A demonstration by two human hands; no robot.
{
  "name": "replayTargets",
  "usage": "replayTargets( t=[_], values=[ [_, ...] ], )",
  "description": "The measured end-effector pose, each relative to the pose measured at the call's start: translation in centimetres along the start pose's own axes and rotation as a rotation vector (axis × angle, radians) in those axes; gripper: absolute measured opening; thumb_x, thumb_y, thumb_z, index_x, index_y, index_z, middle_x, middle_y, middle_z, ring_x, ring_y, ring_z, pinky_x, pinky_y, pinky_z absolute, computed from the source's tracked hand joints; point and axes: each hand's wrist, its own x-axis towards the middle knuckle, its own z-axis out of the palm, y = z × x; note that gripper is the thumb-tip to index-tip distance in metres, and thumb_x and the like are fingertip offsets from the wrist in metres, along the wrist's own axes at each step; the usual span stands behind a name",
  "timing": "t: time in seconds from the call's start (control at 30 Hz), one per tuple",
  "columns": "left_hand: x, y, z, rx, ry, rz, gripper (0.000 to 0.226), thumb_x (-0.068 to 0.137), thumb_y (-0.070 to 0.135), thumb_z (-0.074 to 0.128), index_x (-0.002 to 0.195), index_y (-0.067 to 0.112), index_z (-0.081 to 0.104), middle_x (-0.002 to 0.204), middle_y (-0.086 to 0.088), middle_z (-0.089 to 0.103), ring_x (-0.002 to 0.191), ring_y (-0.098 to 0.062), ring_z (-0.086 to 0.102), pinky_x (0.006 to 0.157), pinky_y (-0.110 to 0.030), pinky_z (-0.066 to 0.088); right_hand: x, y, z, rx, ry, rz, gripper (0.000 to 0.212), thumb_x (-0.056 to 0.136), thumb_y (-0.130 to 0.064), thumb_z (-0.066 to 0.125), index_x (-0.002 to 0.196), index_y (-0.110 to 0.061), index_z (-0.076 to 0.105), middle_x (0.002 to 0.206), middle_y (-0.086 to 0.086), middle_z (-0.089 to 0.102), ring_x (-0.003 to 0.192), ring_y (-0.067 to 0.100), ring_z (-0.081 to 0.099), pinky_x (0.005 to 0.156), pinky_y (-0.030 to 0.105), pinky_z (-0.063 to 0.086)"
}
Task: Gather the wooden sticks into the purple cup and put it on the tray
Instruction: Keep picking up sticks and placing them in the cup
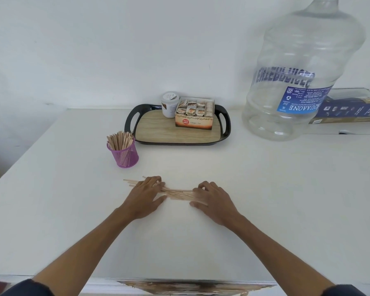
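Note:
A bunch of loose wooden sticks lies flat on the white table in front of me. My left hand presses on their left end, fingers curled over them. My right hand covers their right end the same way. Some stick tips poke out to the left of my left hand. A purple mesh cup stands upright behind and left of my hands, holding many sticks. Behind it sits a black tray with a wood-look bottom.
On the tray's back part stand a white jar and an open tea-bag box. A large clear water bottle stands at the right, with a dark blue box behind it. A white wall rises behind the table.

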Motion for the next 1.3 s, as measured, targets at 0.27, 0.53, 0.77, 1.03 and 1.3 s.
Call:
replayTargets(
  t=[0.27,0.53,0.77,1.03,1.3],
  values=[
    [0.2,0.1,-0.6,0.020,0.126,0.220,0.010,0.090,0.006,0.067,0.098,0.003,0.073,0.091,-0.009,0.067,0.078,-0.027,0.063,0.064,-0.037,0.053,1.3,-1.0,-0.7,-0.001,-0.020,-0.047,0.024,0.102,-0.026,0.048,0.116,-0.017,0.066,0.115,-0.005,0.061,0.102,0.018,0.056,0.076,0.033,0.047],
    [0.5,-1.0,-0.8,0.144,0.067,0.211,0.021,0.076,-0.008,0.070,0.093,0.004,0.068,0.091,-0.008,0.064,0.077,-0.025,0.060,0.059,-0.036,0.052,1.3,-0.7,-0.2,-0.367,-0.063,-0.118,0.034,0.084,0.002,0.052,0.117,-0.008,0.052,0.113,0.006,0.053,0.099,0.024,0.053,0.063,0.031,0.039],
    [0.7,-0.9,-2.4,0.032,0.128,0.048,0.011,0.087,-0.004,0.060,0.091,0.007,0.059,0.070,-0.008,0.062,0.057,-0.032,0.054,0.053,-0.033,0.038,1.6,0.5,-0.4,-0.123,0.090,-0.046,0.021,0.094,-0.010,0.056,0.116,-0.011,0.056,0.097,0.005,0.062,0.085,0.025,0.058,0.067,0.030,0.040],
    [3.6,-0.3,-4.4,-0.607,0.302,-0.119,0.025,0.099,0.000,0.047,0.116,0.007,0.062,0.074,0.001,0.069,0.065,-0.020,0.066,0.063,-0.030,0.054,4.3,-1.0,-3.3,0.926,0.218,0.276,0.016,0.102,-0.011,0.047,0.101,-0.011,0.064,0.068,-0.004,0.060,0.063,0.006,0.053,0.060,0.015,0.041],
    [5.8,1.8,-4.1,-1.238,0.324,-0.451,0.031,0.095,-0.005,0.032,0.078,0.010,0.053,0.058,0.005,0.042,0.056,-0.012,0.041,0.054,-0.021,0.040,7.0,-2.7,-4.6,1.367,0.337,0.520,0.022,0.092,-0.012,0.032,0.072,-0.012,0.042,0.054,-0.009,0.032,0.054,0.013,0.024,0.047,0.021,0.022]
  ],
)
